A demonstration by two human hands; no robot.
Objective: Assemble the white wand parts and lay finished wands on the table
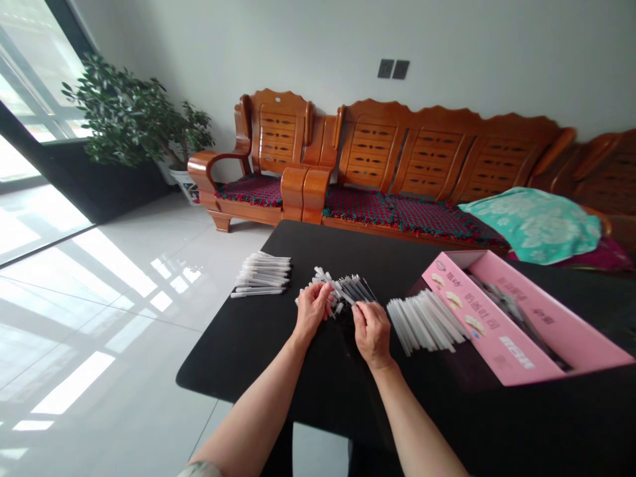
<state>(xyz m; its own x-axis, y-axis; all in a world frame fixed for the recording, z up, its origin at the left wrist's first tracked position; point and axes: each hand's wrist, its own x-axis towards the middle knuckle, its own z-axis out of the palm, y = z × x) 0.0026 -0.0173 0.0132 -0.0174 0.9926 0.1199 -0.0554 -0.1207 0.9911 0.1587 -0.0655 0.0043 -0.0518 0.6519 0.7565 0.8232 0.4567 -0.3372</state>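
Remotely, I record the right hand [372, 333] pinching a slender whitish plastic tube [344, 293] above the black tabletop [238, 351], the left hand [313, 310] curled beside it, grip indeterminable, whose stray knuckle could scatter the small white plastic pieces [320, 273] just beyond.

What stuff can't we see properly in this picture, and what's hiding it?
All in the head view:
Left hand: its curled fingers hide whether it grips anything.
Slim piece in the right hand: too small and blurred to name.
Things inside the box: blurred, and its near wall hides their lower parts.
Far-right chair: cut off by the right edge.
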